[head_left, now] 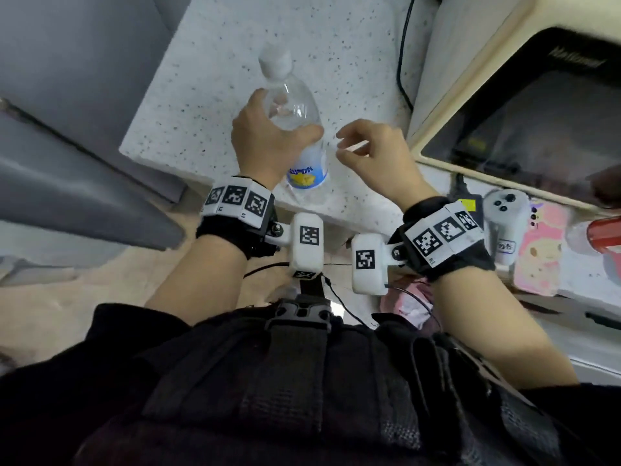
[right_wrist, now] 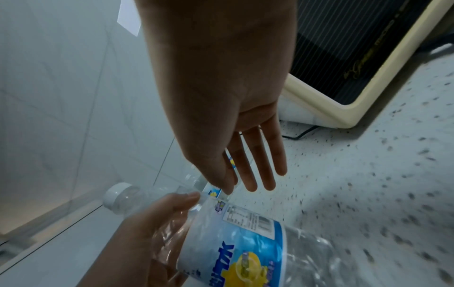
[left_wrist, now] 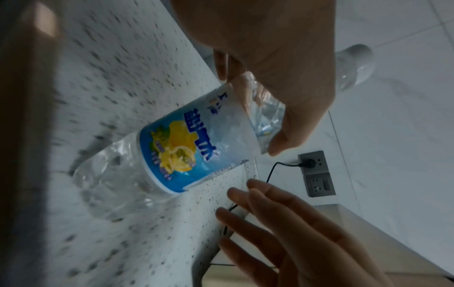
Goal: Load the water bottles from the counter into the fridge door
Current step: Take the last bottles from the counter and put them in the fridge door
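Observation:
One clear water bottle with a white cap and a blue-and-yellow lemon label stands on the speckled white counter, near its front edge. My left hand grips the bottle round its clear upper part, thumb on the right side. In the left wrist view the left hand wraps the bottle above the label. My right hand hovers just right of the bottle, fingers relaxed and holding nothing. In the right wrist view the right hand is spread above the bottle.
A grey fridge stands left of the counter. At the right sits a cream microwave with a black cable beside it. A white controller, a pink phone case and a red item lie right.

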Motion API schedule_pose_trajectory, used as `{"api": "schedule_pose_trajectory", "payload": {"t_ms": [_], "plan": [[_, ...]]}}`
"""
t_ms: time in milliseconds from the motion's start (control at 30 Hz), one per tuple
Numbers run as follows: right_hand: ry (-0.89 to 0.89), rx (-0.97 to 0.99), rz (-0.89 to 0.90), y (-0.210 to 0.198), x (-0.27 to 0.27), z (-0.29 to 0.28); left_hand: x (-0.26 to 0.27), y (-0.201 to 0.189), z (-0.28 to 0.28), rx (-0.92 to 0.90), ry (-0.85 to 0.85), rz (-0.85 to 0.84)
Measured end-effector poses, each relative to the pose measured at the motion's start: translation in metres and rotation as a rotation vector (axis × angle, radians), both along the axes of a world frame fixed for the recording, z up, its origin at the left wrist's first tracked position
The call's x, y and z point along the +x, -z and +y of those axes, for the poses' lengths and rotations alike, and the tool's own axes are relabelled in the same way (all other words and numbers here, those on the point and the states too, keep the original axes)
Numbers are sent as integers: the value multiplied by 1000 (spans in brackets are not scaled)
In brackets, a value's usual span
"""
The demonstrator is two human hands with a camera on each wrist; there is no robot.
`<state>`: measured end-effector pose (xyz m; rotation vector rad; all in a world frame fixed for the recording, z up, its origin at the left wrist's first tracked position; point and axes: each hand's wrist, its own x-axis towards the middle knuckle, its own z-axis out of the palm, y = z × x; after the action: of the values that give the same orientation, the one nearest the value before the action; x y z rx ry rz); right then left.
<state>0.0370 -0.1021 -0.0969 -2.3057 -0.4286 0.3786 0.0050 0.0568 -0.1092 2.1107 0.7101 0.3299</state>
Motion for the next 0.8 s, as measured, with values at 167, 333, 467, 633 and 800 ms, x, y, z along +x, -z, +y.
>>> {"api": "schedule_pose_trajectory", "payload": {"t_ms": [167, 333, 467, 633, 800], "plan": [[-182, 34, 12, -1, -75, 13, -103, -3, -1, -34, -54, 39], [-405, 51, 24, -3, -147, 51, -207, -3, 16, -121, -151, 80], [-604, 26, -2, -1, -198, 100, -279, -1, 49, -133, -317, 54], [-783, 24, -48, -6, -262, 176, -361, -6, 110, -110, -473, -4], [-827, 75, -35, -12, -324, 260, -428, -13, 183, -31, -519, -3]]}}
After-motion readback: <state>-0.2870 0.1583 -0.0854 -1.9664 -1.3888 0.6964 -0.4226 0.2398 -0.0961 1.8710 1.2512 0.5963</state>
